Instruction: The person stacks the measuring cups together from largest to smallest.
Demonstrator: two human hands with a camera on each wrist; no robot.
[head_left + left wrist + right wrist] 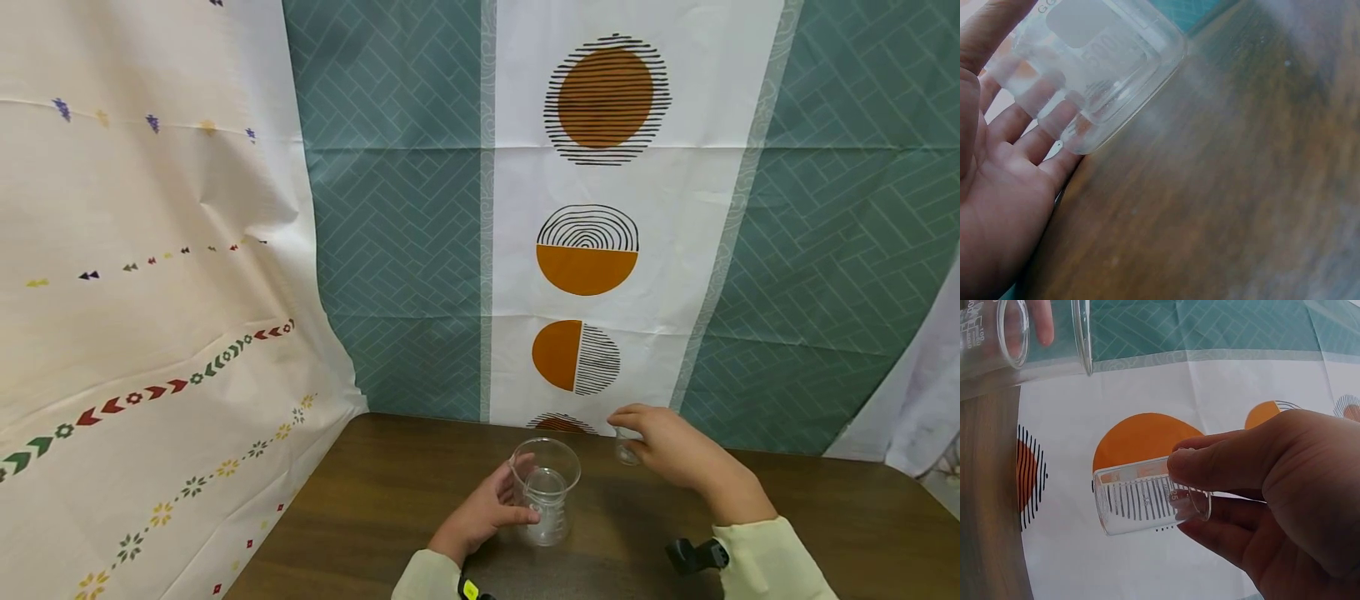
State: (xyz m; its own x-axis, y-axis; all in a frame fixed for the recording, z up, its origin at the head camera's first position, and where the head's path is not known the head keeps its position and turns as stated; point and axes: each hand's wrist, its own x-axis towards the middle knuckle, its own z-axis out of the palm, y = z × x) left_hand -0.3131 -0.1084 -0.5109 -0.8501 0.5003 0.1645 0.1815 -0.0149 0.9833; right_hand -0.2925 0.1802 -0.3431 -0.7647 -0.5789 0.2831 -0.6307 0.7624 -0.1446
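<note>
A large clear glass beaker point(564, 508) stands upright on the table, with a smaller beaker point(546, 483) nested inside it. My left hand point(483, 510) holds the large beaker from its left side, thumb in front and fingers behind the glass. In the left wrist view those fingers show through the beaker wall point(1116, 75). Raised to the right of it, my right hand point(671, 450) pinches a small clear beaker point(1138, 500) near its rim between thumb and fingers. That small beaker is apart from the nested pair, and printed markings show on its side.
Both hands work over a dark brown wooden table point(390, 483). A green and white patterned cloth point(405, 250) hangs behind its back edge. On the left, a cream embroidered cloth point(150, 333) hangs along the table's side.
</note>
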